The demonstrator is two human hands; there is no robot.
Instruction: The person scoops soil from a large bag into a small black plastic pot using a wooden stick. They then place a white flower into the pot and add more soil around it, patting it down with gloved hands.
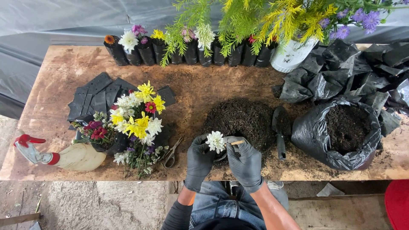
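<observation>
White petals face straight up at me: the white flower (216, 141) sits between my two gloved hands at the near edge of the soil heap (240, 121), its stem running down out of sight behind my fingers, so its long axis looks close to upright, head to the sky. My left hand (199, 162) has its grip closed round what seems to be a small black pot or bag under the bloom, though the glove hides most of it. My right hand (245, 164) is closed against the other side, with a short pale stick or stem end (237, 142) pinched at the fingertips, pointing right and away from the heap's near edge. By my judgement I am well into the work: a row of filled black pots (187, 53) with flowers stands beyond the heap at the far edge of the worktop (64, 68). Plenty remains: left of the heap lie the loose cut flowers (136, 121) and a fan of empty flat bags (96, 96); right of it lies a trowel (280, 130), then an open sack of soil (341, 130).
</observation>
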